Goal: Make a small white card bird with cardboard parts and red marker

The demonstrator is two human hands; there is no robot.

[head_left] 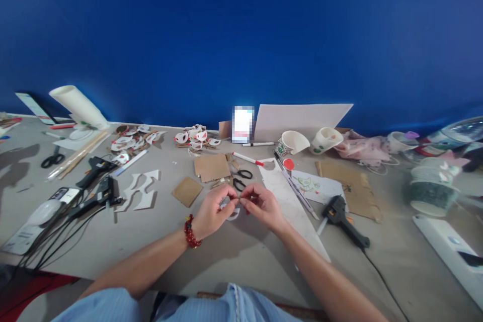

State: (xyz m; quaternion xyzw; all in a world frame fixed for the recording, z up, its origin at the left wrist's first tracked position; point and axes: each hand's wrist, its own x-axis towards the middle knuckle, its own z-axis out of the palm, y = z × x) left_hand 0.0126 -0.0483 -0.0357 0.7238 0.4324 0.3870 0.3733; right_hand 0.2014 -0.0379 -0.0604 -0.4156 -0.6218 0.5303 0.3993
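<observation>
My left hand (218, 210) and my right hand (263, 205) meet above the near middle of the table, both closed in a pinch with fingertips touching. Whatever sits between the fingertips is too small to make out. A curved white paper piece (234, 214) shows just under the left fingers; whether it is held or lies on the table, I cannot tell. Right behind the hands are black-handled scissors (239, 184), partly hidden. A brown cardboard piece (212, 167) and a smaller cardboard square (187, 191) lie beyond my left hand.
Hot glue guns lie on both sides, one on the right (345, 221) and a black one (98, 196) among cables at left. White paper (277, 186), a red-capped marker (248, 159), paper cups (292, 143) and decorated paper cutouts (196, 137) stand farther back. A lit phone (242, 125) leans upright there.
</observation>
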